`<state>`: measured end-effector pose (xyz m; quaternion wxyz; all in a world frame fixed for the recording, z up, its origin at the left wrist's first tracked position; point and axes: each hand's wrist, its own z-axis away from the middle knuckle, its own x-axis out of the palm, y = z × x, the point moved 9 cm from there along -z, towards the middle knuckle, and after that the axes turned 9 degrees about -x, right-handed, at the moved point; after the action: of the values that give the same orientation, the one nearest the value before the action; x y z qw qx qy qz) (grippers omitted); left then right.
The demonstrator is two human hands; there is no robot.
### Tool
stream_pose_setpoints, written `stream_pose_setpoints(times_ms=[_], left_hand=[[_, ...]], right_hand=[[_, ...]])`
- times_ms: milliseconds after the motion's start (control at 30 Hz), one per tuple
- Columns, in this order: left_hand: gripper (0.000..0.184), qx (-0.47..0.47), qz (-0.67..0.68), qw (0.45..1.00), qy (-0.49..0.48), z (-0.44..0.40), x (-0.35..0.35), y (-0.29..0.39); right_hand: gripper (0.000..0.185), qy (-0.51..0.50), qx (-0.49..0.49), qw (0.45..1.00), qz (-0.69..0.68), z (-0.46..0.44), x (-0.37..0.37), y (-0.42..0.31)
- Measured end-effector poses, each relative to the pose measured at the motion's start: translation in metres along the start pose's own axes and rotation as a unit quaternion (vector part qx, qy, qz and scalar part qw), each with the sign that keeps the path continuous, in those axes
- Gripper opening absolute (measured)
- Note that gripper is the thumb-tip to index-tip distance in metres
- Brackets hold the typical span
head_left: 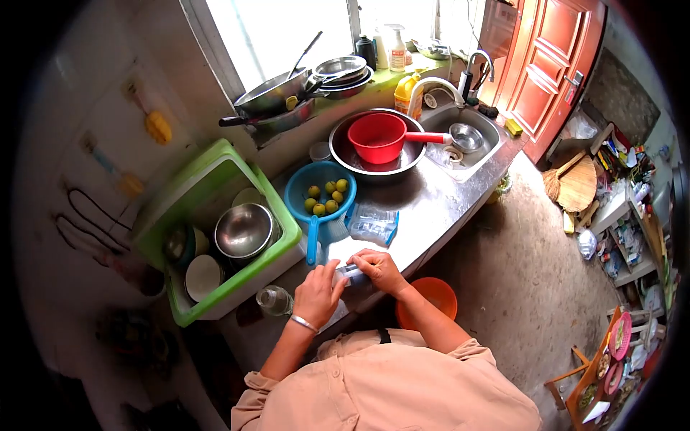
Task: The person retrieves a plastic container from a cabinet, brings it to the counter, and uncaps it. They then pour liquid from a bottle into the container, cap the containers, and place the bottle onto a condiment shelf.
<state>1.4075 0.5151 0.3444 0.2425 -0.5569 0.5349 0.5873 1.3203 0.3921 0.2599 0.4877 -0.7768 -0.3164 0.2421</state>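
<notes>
Centrally, a small clear-and-blue plastic item (350, 275) is pinched by the fingers of both hands, the left hand (318, 293) and the right hand (382, 270), over the near edge of the desk (424, 210); its exact kind cannot be told. Near the left wrist, a glass jar (274, 300) is set. Farther on, a clear packet (372, 224) with blue edges is laid beside a blue colander (300, 190) of yellowish-green fruits (319, 209). Beyond, a red dipper (377, 138) is held by a steel basin (411, 161).
</notes>
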Motion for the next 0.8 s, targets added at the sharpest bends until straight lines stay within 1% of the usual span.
stream_pose_setpoints(times_ms=[33, 67, 133, 367, 433, 467, 533, 567, 633, 667, 733, 767, 800], left_hand=[[0.031, 0.051, 0.031, 0.998, -0.009, 0.004, -0.003, 0.004], [0.031, 0.053, 0.03, 0.998, -0.011, 0.003, -0.006, 0.001], [0.037, 0.074, 0.068, 0.991, -0.088, 0.002, 0.001, -0.001], [0.04, 0.119, 0.097, 0.986, -0.068, 0.006, 0.002, -0.001], [0.036, 0.128, 0.085, 0.987, -0.041, 0.006, 0.005, -0.001], [0.036, 0.129, 0.085, 0.987, -0.041, 0.006, 0.009, -0.002], [0.036, 0.115, 0.078, 0.99, 0.002, 0.005, 0.008, -0.006], [0.036, 0.116, 0.078, 0.99, 0.003, 0.007, 0.01, -0.004], [0.035, 0.086, 0.065, 0.993, 0.046, 0.01, 0.007, -0.003], [0.035, 0.086, 0.064, 0.993, 0.047, 0.011, 0.01, -0.001], [0.032, 0.058, 0.063, 0.991, 0.104, 0.011, 0.009, -0.005], [0.032, 0.058, 0.063, 0.991, 0.105, 0.01, 0.014, -0.005], [0.03, 0.038, 0.058, 0.99, 0.124, 0.009, 0.016, -0.01]], right_hand=[[0.035, -0.004, 0.001, 1.0, -0.001, 0.001, 0.0, 0.0], [0.036, -0.009, 0.002, 1.0, -0.004, 0.001, 0.002, -0.001], [0.036, -0.009, 0.008, 1.0, -0.007, 0.003, 0.002, -0.002], [0.035, -0.019, 0.001, 1.0, -0.008, 0.004, 0.004, -0.006], [0.035, -0.022, 0.006, 1.0, -0.009, 0.002, 0.004, -0.004], [0.035, -0.023, 0.011, 1.0, -0.01, 0.002, 0.004, -0.002], [0.034, -0.023, 0.013, 1.0, -0.009, 0.001, 0.003, -0.001], [0.034, -0.026, 0.016, 0.999, -0.009, 0.001, 0.004, 0.0], [0.035, -0.018, 0.01, 1.0, -0.004, 0.001, 0.003, -0.002], [0.036, -0.009, 0.004, 1.0, 0.0, 0.001, 0.003, -0.002], [0.036, -0.008, 0.0, 1.0, -0.003, 0.0, 0.003, -0.003], [0.036, -0.006, -0.004, 1.0, -0.006, 0.0, 0.003, -0.004], [0.036, -0.006, -0.004, 1.0, -0.005, 0.0, 0.003, -0.005]])
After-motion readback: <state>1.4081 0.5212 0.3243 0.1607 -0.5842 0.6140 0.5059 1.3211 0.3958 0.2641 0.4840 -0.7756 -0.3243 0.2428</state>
